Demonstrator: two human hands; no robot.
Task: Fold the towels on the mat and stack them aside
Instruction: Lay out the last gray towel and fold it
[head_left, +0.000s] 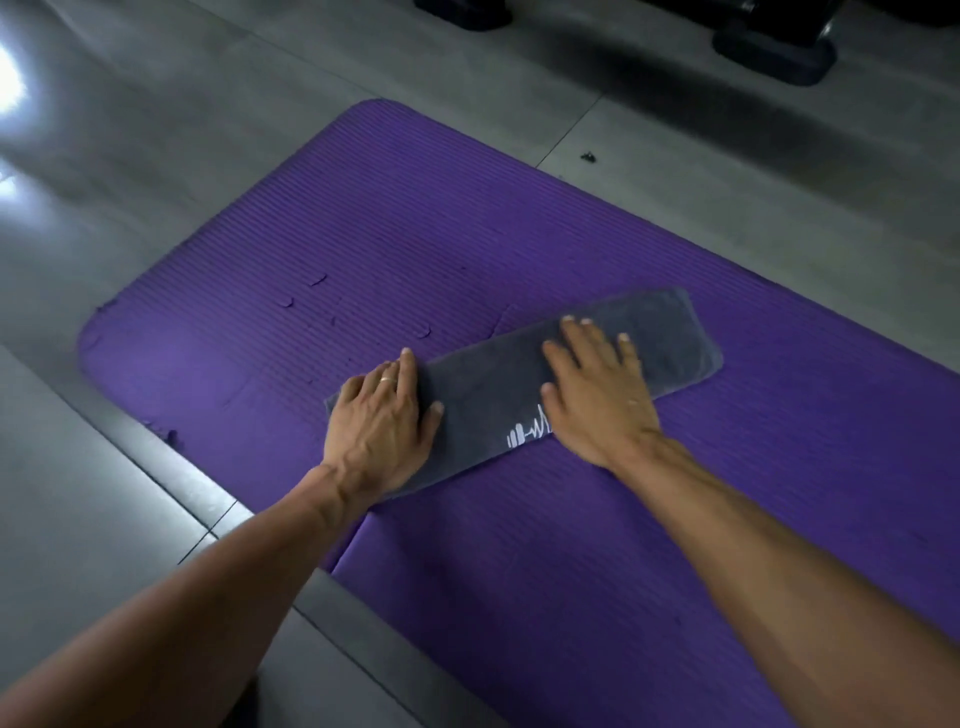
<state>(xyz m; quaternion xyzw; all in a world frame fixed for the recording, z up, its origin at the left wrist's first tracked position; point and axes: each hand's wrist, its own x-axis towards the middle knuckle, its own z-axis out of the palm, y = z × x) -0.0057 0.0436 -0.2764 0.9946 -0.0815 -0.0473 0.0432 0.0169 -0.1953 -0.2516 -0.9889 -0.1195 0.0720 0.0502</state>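
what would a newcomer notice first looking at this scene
The eye lands on the ribbed purple foam exercise mat spread across the grey tiled floor. Across its middle lies a long, narrow folded grey towel with a small white logo. The left hand presses flat on its near end and the right hand on its middle.

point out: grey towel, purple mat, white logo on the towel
Folded dark grey terry towel (670, 338): head view, bare far end.
Ribbed purple foam mat (415, 223): head view, bare far part.
White printed logo (527, 434): head view, mid-print, near edge.
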